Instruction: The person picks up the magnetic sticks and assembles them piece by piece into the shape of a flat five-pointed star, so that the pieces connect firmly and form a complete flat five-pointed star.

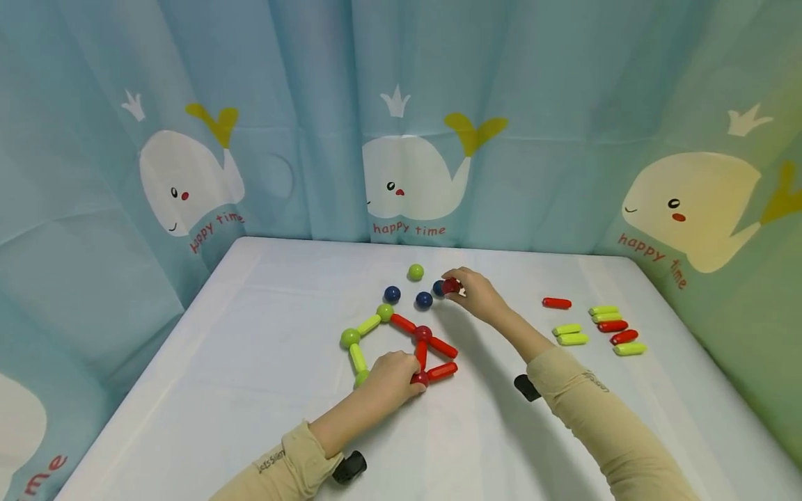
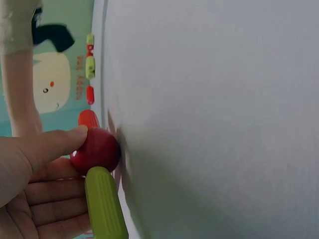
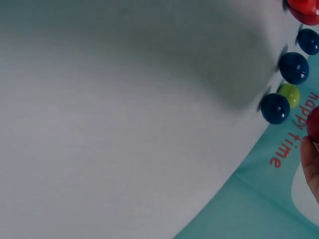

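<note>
My left hand [image 1: 391, 374] pinches a red ball [image 2: 99, 151] at the near corner of a flat frame of balls and ribbed sticks. A lime stick [image 2: 105, 201] and a red stick [image 1: 442, 371] join that ball. Farther along the frame are another red ball [image 1: 423, 335], with red sticks attached, and lime balls such as the far one [image 1: 385, 312]. Part of the frame is hidden behind my left hand. Toward the back, my right hand [image 1: 479, 296] holds a loose red ball [image 1: 451, 286] in its fingertips, beside a dark blue ball [image 1: 438, 287].
Two more dark blue balls, one left [image 1: 392, 294] and one nearer [image 1: 424, 300], lie behind the frame with a lime ball [image 1: 416, 272]. Loose red sticks [image 1: 556, 303] and lime sticks [image 1: 573, 339] lie at the right of the white table [image 1: 263, 334]. A whale-print curtain [image 1: 313, 125] hangs around it.
</note>
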`<state>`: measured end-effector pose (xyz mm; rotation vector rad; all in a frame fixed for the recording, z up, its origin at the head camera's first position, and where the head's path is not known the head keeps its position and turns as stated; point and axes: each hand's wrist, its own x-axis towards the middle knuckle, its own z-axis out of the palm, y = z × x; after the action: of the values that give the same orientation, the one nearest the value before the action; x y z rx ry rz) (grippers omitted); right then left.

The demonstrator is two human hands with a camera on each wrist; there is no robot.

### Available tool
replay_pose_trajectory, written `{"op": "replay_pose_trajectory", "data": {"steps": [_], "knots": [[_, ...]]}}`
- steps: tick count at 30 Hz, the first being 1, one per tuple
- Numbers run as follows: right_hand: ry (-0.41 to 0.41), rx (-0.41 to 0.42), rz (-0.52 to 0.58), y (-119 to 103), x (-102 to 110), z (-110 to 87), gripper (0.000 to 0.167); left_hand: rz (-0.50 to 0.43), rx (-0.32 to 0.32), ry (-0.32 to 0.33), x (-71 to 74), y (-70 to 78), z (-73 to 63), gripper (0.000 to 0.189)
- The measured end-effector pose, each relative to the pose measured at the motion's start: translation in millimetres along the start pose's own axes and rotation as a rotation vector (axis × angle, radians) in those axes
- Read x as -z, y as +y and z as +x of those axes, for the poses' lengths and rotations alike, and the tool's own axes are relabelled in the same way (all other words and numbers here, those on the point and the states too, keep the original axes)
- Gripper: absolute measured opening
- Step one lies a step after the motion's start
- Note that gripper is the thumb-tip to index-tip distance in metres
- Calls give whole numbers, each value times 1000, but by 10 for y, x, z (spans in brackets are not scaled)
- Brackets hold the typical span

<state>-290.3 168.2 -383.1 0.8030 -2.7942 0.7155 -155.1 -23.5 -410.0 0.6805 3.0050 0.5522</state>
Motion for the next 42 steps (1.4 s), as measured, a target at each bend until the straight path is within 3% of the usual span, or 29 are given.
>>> {"op": "replay_pose_trajectory", "data": {"steps": [11, 21, 27, 42], "knots": [[-64, 37, 3, 42, 54, -295, 30, -21, -2, -25, 32, -27, 64, 27], [-220, 62, 50, -19, 166, -539, 31, -34, 2, -13, 55, -13, 71, 27], [-243, 80, 66, -1, 190, -691, 32, -42, -10, -13, 52, 1, 68, 27], [-342, 62, 162, -61, 47, -902, 28, -27, -5, -1, 6, -4, -17, 26]]}}
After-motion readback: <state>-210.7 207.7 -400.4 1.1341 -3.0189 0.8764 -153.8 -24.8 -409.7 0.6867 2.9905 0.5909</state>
